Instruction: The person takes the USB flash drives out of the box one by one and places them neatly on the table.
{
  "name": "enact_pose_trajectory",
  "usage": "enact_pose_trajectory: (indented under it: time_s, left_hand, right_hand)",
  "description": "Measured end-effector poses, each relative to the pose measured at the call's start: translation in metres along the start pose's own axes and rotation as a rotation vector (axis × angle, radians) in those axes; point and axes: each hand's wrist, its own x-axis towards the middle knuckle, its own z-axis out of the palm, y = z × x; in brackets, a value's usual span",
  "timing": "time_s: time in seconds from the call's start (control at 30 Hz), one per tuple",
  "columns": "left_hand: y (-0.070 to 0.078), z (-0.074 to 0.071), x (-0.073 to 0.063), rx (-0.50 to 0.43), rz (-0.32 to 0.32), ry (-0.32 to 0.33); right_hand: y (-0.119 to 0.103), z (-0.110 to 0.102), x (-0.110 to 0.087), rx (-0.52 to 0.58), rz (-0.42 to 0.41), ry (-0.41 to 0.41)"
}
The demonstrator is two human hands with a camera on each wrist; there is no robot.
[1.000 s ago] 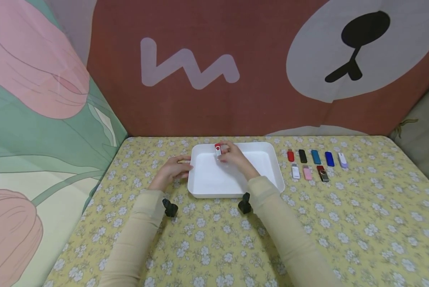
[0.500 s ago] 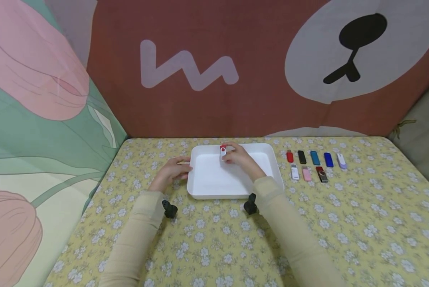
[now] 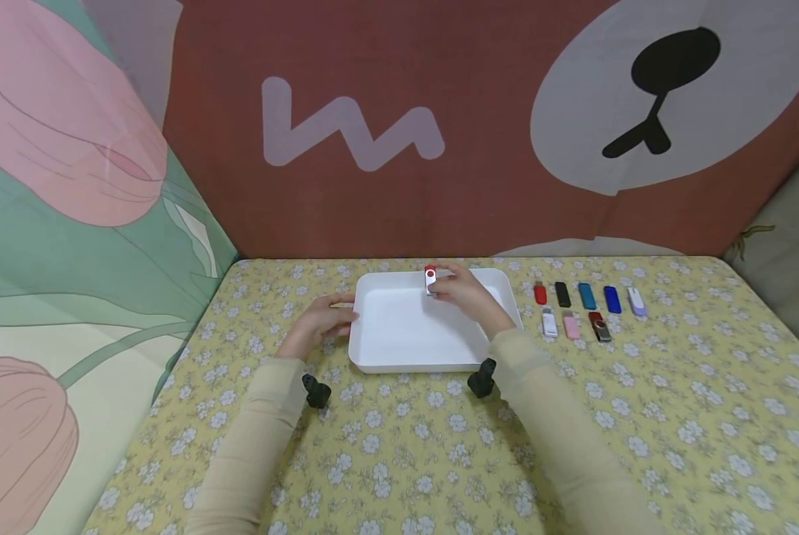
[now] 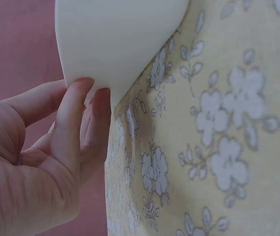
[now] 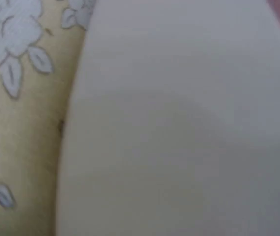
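A USB flash drive (image 3: 429,276), red and white with a swivel cover, stands upright in the fingertips of my right hand (image 3: 469,294), which pinches it above the far side of the white tray (image 3: 412,367). My left hand (image 3: 317,319) is at the tray's left end. In the left wrist view its fingertips touch the outside of the tray wall (image 4: 115,39), fingers extended and slightly bent. The tray's blurred outer wall (image 5: 179,123) fills most of the right wrist view, where neither the right hand nor the drive shows.
Several more flash drives lie in two rows right of the tray, among them a red one (image 3: 540,293), a blue one (image 3: 612,299) and a pink one (image 3: 571,325). A yellow flowered cloth (image 3: 386,446) covers the table; a printed backdrop (image 3: 372,208) rises behind.
My right hand has moved to the right over the tray, carrying the red and white flash drive. The left hand and the tray have stayed in place.
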Motion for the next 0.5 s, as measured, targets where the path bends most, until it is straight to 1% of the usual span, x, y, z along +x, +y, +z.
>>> enact_pose_trajectory:
  time_s: [0.17,0.33,0.5]
  left_hand:
    - [-0.001,0.0,-0.002,-0.011,0.012,-0.004]
    - [-0.001,-0.001,-0.004,-0.018,0.037,-0.024]
    - [-0.001,0.0,-0.003,-0.009,0.023,-0.007]
  right_hand:
    - [-0.006,-0.007,-0.004,-0.013,-0.009,0.009]
    - [-0.012,-0.018,-0.011,-0.017,-0.01,0.015]
    - [-0.014,-0.027,-0.016,-0.02,-0.028,0.023]
